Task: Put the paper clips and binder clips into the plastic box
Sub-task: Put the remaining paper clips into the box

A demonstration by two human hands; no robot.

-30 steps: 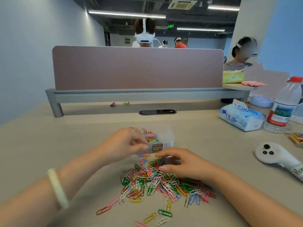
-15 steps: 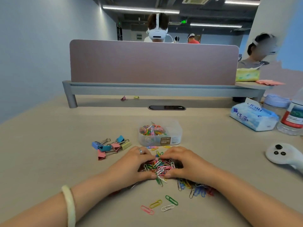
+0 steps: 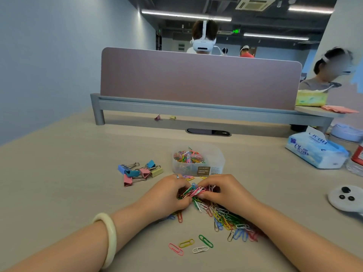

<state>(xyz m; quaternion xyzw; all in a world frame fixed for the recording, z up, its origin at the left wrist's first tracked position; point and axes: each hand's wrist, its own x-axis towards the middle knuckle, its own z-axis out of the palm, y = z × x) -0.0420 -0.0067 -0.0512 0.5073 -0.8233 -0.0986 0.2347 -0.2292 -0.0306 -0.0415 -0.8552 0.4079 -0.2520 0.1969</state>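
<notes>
Now my left hand and right hand have met before the clear plastic box, fingers pinching coloured wire paper clips: next handful ready.

The pale table ends at its far edge in a grey rail that carries a mauve divider panel. A dark oval cable slot lies just in front of the rail. Toward the far right corner sits a blue tissue pack, with a red-labelled bottle beside it, cut off by the frame. A white controller lies at the right edge. Behind the divider sits a person in a white headset.
</notes>
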